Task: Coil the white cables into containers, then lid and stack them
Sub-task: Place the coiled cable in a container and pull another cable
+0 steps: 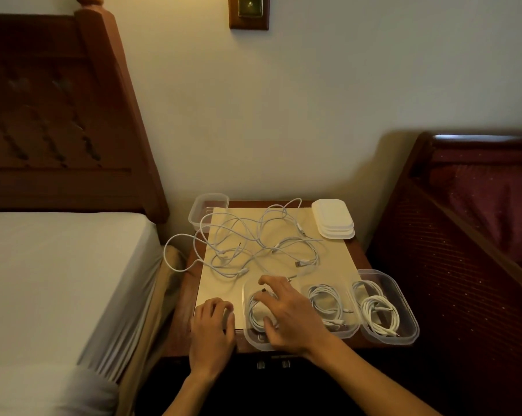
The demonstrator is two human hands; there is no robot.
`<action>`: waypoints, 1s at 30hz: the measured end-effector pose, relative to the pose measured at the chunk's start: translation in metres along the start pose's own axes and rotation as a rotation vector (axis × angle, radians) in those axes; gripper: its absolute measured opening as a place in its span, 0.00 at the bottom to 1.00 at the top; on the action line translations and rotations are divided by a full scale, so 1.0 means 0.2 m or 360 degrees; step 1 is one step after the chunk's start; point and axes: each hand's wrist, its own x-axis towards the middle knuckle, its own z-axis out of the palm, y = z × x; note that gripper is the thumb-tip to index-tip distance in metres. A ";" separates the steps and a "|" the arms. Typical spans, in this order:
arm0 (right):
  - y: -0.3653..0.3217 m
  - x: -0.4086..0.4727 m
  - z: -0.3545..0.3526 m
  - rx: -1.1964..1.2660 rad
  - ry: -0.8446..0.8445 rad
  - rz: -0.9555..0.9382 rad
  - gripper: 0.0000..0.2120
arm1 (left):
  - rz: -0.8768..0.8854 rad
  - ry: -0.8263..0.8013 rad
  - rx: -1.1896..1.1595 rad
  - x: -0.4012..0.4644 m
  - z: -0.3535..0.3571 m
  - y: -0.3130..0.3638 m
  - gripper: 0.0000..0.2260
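Note:
Three clear plastic containers stand in a row at the nightstand's front edge. My right hand (286, 313) reaches into the left container (249, 337), fingers spread, pressing a coiled white cable (255, 310) down. The middle container (351, 328) and the right container (403, 307) each hold coiled cable. My left hand (213, 325) rests beside the left container with curled fingers and holds nothing I can see. Loose tangled white cables (244, 244) lie on a beige mat (223, 283); one loop hangs off the left side. An empty container (195, 211) sits at the back left. White lids (333, 219) are stacked at the back right.
The wooden nightstand (363, 253) stands against a pale wall. A bed with a white sheet (61, 274) and a carved headboard is on the left. A dark red upholstered seat (475, 223) is on the right.

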 end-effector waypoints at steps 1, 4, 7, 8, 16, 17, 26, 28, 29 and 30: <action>-0.01 0.02 0.02 -0.0018 -0.0074 0.0155 0.20 | 0.0010 0.0006 0.0014 0.00 0.00 0.00 0.05; -0.03 0.06 0.09 -0.0223 -0.0497 0.0382 0.19 | 0.0010 0.0016 0.0046 0.00 0.01 0.00 0.06; -0.01 0.09 0.11 -0.0261 -0.0564 0.0422 0.16 | 0.0014 0.0010 0.0042 -0.01 0.00 0.01 0.05; 0.00 0.10 0.12 -0.0266 -0.0557 0.0433 0.15 | 0.0021 0.0010 0.0047 0.00 0.00 0.01 0.06; 0.04 0.10 0.13 -0.0373 -0.0364 0.0266 0.22 | 0.0046 0.0013 -0.0171 0.03 -0.05 0.01 0.09; 0.04 0.10 0.11 -0.0309 -0.0288 0.0260 0.22 | 0.0037 0.0050 -0.0235 0.05 -0.07 0.03 0.11; 0.12 0.30 -0.08 0.0169 0.0106 0.0581 0.13 | 0.0438 0.0033 -0.0054 0.64 -0.22 0.31 0.17; 0.17 0.35 -0.09 0.0233 0.0057 0.0691 0.13 | 0.0413 -0.0255 0.0287 0.79 -0.19 0.32 0.19; 0.20 0.37 -0.09 0.0249 0.0041 0.0728 0.13 | 0.0425 -0.0380 0.0457 0.85 -0.18 0.32 0.16; 0.23 0.40 -0.09 0.0263 0.0026 0.0764 0.13 | 0.0463 -0.0461 0.0584 0.90 -0.18 0.33 0.12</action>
